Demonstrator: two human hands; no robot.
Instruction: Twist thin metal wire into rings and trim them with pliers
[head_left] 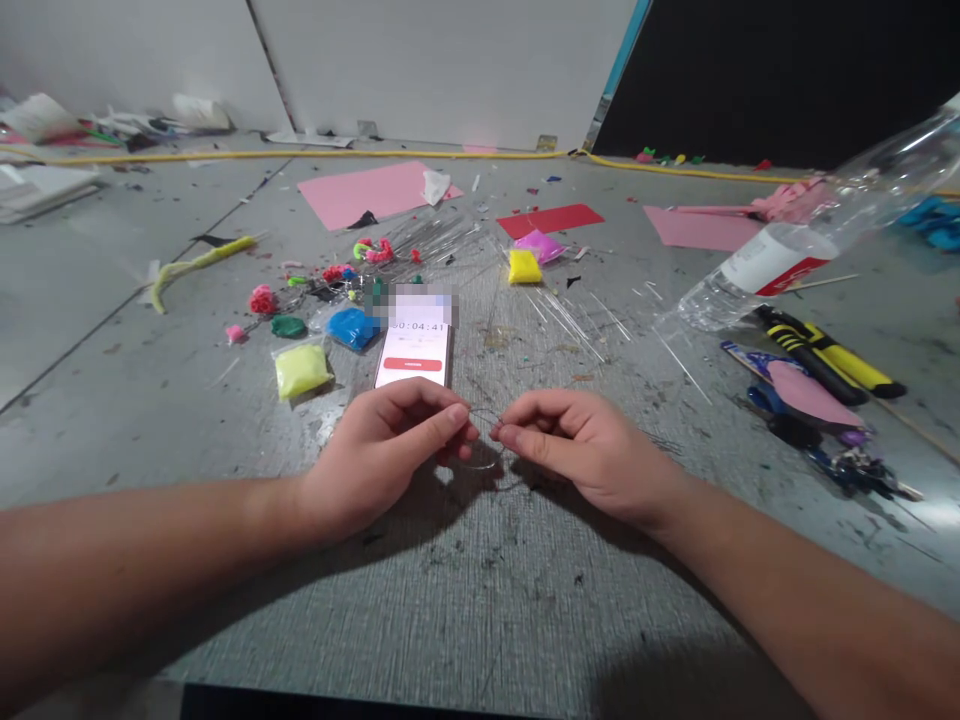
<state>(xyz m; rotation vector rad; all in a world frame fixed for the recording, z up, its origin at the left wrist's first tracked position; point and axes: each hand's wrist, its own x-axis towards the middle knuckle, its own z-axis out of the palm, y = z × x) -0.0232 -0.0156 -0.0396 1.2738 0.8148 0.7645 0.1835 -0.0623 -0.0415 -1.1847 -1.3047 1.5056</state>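
Note:
My left hand and my right hand rest close together on the grey table. Both pinch a thin, bent piece of wire that loops between the fingertips just above the tabletop. The fingers of each hand are curled and pressed together on it. Right behind my left hand lies a phone with a running timer on its screen.
Small bags of clay lie behind: yellow-green, blue, yellow. Thin wires are scattered mid-table. Pink paper and red paper lie farther back. A plastic bottle, a black-yellow tool and scissors are at right.

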